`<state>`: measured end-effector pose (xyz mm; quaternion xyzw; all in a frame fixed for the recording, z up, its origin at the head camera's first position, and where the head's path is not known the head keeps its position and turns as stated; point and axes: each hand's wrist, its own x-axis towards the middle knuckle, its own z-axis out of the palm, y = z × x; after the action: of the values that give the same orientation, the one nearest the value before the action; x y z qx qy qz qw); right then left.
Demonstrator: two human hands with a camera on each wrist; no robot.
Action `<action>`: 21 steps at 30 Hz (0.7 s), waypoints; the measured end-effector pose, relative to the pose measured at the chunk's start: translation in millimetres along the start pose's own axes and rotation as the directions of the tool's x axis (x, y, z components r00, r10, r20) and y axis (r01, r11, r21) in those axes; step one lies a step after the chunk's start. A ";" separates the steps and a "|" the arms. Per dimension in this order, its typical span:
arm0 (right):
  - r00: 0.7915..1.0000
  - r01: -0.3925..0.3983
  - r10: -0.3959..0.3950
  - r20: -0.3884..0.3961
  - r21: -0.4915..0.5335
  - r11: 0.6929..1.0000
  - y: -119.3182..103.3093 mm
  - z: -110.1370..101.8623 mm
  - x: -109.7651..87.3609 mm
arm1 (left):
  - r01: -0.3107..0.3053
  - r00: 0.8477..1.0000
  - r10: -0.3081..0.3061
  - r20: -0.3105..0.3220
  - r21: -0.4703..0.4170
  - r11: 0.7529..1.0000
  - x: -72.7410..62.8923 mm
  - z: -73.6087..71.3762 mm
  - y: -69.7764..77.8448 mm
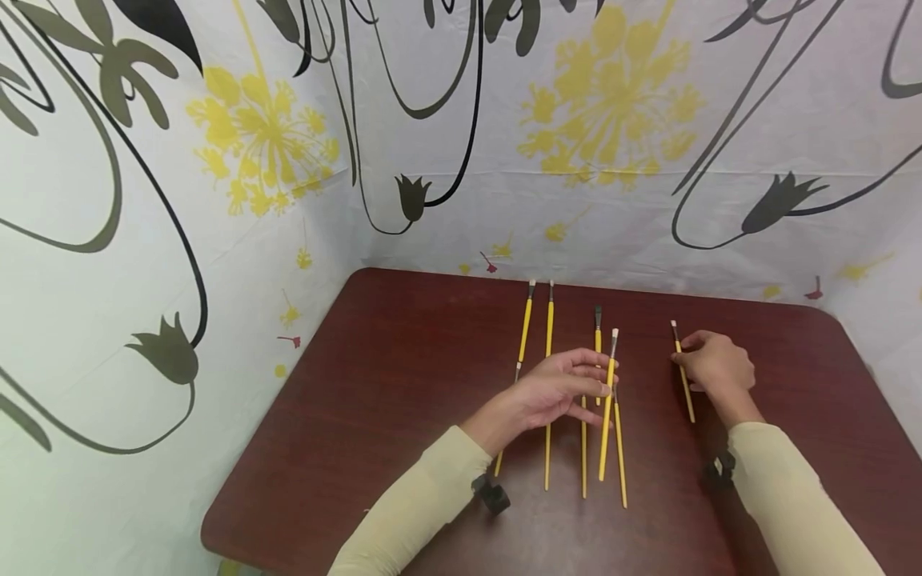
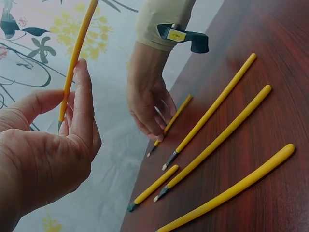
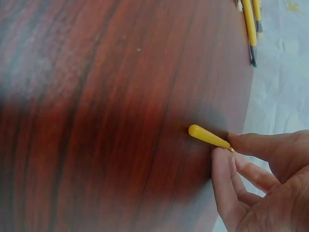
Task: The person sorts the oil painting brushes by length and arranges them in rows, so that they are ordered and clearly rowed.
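Observation:
In the head view my left hand [image 1: 551,396] pinches a yellow-handled paintbrush [image 1: 606,432] between thumb and fingers, its pale bristles pointing away from me. The left wrist view shows this brush [image 2: 78,43] raised above the table, its ferrule end beside the thumb. Farther right, my right hand [image 1: 720,370] grips a smaller yellow paintbrush [image 1: 684,392] with white bristles at the far end. From the right wrist, the rounded handle end [image 3: 207,136] sticks out from between thumb and fingertips, low over the tabletop.
Several yellow paintbrushes lie lengthwise on the dark red wood table [image 1: 346,432], among them a dark-bristled short one [image 1: 598,320], a long one [image 1: 550,320] and one at the right of the group [image 1: 621,464]. A patterned cloth [image 1: 446,144] hangs behind the table.

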<state>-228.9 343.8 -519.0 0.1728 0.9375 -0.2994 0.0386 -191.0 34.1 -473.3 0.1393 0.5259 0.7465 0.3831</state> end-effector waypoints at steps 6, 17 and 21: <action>1.000 0.006 -0.008 0.023 0.059 0.998 1.2 -2.2 2.4 | 0.011 1.000 -0.011 -0.015 -0.017 1.000 0.2 0.5 -1.1; 0.972 -0.044 -0.053 0.227 0.402 0.915 15.5 -16.4 3.5 | 0.010 1.000 -0.011 -0.025 -0.034 0.999 1.7 -0.2 -2.8; 0.939 -0.101 -0.085 0.334 0.502 0.859 16.6 -23.6 0.4 | 0.015 0.999 -0.017 -0.032 -0.039 0.999 2.7 -1.6 -4.0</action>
<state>-222.8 370.2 -508.9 0.1255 0.8020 -0.5627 0.1560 -192.1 35.6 -478.1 0.1154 0.5186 0.7557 0.3830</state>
